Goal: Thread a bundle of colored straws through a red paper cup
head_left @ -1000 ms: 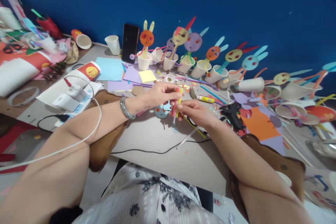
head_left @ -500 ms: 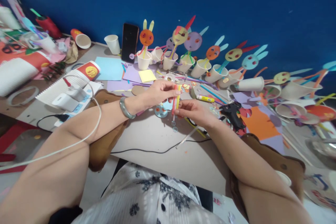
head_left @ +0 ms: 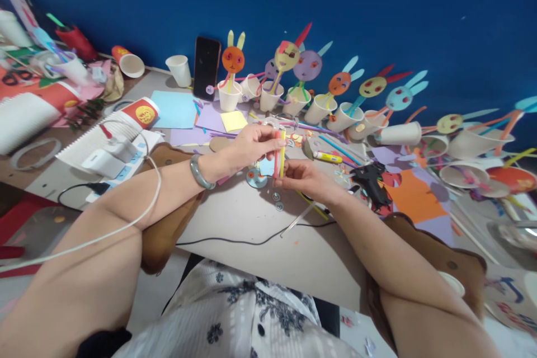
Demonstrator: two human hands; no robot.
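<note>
My left hand (head_left: 260,145) pinches the upper part of a red strip (head_left: 277,163) and a yellow strip (head_left: 282,162), held upright side by side. Fingers of my right hand (head_left: 305,178) are closed on their lower ends. Whether the strips are paper or pipe cleaners I cannot tell. Just behind and left of them lies a light blue paper rabbit face (head_left: 257,178) with red eyes. Two small round eye pieces (head_left: 277,201) rest on the table below the hands.
Paper-face rabbits in white cups (head_left: 297,102) line the blue wall. A phone (head_left: 206,69) leans there. At right lie a black glue gun (head_left: 373,182) and orange paper (head_left: 419,196); at left, a power strip (head_left: 126,165). A black cord (head_left: 251,242) crosses the table front.
Both hands and the strips have shifted slightly left. The lower ends of the strips now sit closer to the right fingers. The grip of both hands stays closed.
</note>
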